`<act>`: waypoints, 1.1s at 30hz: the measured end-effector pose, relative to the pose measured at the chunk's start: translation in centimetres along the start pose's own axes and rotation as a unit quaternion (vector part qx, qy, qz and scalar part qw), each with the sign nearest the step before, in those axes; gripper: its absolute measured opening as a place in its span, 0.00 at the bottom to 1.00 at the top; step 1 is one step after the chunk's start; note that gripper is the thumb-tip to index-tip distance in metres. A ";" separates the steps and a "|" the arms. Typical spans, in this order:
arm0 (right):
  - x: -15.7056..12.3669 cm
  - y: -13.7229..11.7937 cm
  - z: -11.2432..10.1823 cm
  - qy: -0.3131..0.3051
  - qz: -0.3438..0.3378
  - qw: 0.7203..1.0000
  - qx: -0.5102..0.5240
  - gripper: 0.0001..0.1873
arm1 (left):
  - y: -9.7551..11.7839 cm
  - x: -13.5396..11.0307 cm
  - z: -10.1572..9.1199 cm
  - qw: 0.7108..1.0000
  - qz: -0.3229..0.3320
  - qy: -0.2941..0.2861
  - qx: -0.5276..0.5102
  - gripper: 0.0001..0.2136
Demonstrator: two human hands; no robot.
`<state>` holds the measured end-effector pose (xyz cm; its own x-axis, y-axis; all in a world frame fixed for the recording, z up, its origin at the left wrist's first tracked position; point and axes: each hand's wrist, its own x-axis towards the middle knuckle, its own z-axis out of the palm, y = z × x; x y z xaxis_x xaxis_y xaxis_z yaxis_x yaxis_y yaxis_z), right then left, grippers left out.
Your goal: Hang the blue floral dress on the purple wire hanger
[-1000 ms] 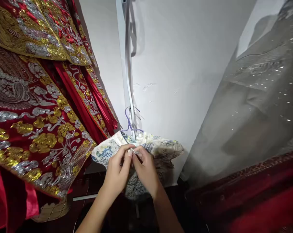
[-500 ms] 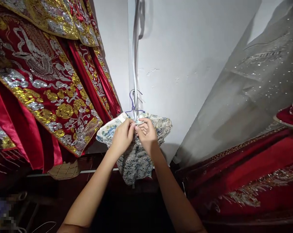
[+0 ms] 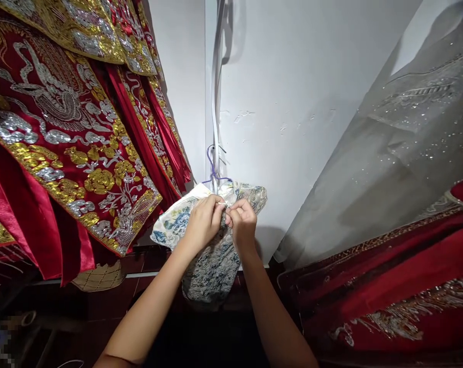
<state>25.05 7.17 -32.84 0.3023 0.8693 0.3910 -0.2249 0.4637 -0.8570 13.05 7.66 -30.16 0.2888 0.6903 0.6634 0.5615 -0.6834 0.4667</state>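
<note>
A white and blue floral blouse (image 3: 177, 222) hangs from a purple hanger (image 3: 212, 168) against the white wall. My left hand (image 3: 205, 220) is closed in a pinch on the cloth at the blouse's neck opening. Beside it my right hand (image 3: 242, 221) is also closed, pinching the facing edge at the same neckline. A small pale bit, too small to name, shows between the fingertips of both hands. My fingers hide most of the collar front, and the lower part of the blouse hangs tilted below my wrists.
Red garments with gold and silver embroidery (image 3: 101, 181) hang at the left. A sheer grey-white sparkling fabric (image 3: 403, 148) and red beaded garments (image 3: 419, 271) are at the right. A pale strip (image 3: 215, 92) runs down the wall. A woven tan item (image 3: 101, 277) lies low at the left.
Both hands have moved slightly right and down, still pinching at the neckline. The blouse has turned, its left shoulder side pulled forward and its lower part swung to the left.
</note>
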 end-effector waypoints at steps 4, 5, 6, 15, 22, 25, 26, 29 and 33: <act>0.7 0.7 0.1 0.027 0.005 0.999 0.029 0.06 | 0.4 0.5 0.5 0.999 -0.015 0.018 -0.021 0.06; 0.8 1.0 0.1 0.033 0.003 0.999 0.026 0.06 | 0.7 0.6 0.5 0.999 -0.021 0.030 -0.032 0.06; 0.8 1.4 0.1 0.037 0.006 0.999 0.019 0.06 | 1.0 0.8 0.3 0.998 -0.026 0.045 -0.042 0.06; -5.3 7.4 -4.3 0.000 0.089 0.992 -0.086 0.05 | -4.6 -1.6 -6.2 0.868 -0.157 0.334 -0.332 0.06; -10.5 7.7 -5.5 -0.055 0.216 0.974 -0.048 0.32 | -11.4 -9.3 -2.8 0.624 -0.464 0.320 -0.542 0.12; -10.7 7.2 -6.1 -0.031 0.252 0.966 -0.053 0.38 | -11.1 -11.9 1.0 0.641 -0.480 0.294 -0.522 0.07; -10.6 7.0 -6.4 -0.019 0.256 0.965 -0.056 0.38 | -10.8 -12.4 2.0 0.664 -0.479 0.262 -0.511 0.09; -10.2 6.8 -7.5 0.018 0.262 0.963 -0.062 0.40 | -9.8 -12.9 3.4 0.755 -0.456 0.110 -0.458 0.17; -10.0 7.9 -8.7 0.024 0.318 0.946 -0.052 0.44 | -8.2 -11.8 4.1 0.806 -0.422 -0.034 -0.413 0.15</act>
<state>28.30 0.65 -46.44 0.1790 0.9568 -0.2290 -0.2850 -0.1724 -0.9429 8.17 6.06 -44.24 0.1314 0.9846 -0.1153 -0.1204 0.1313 0.9840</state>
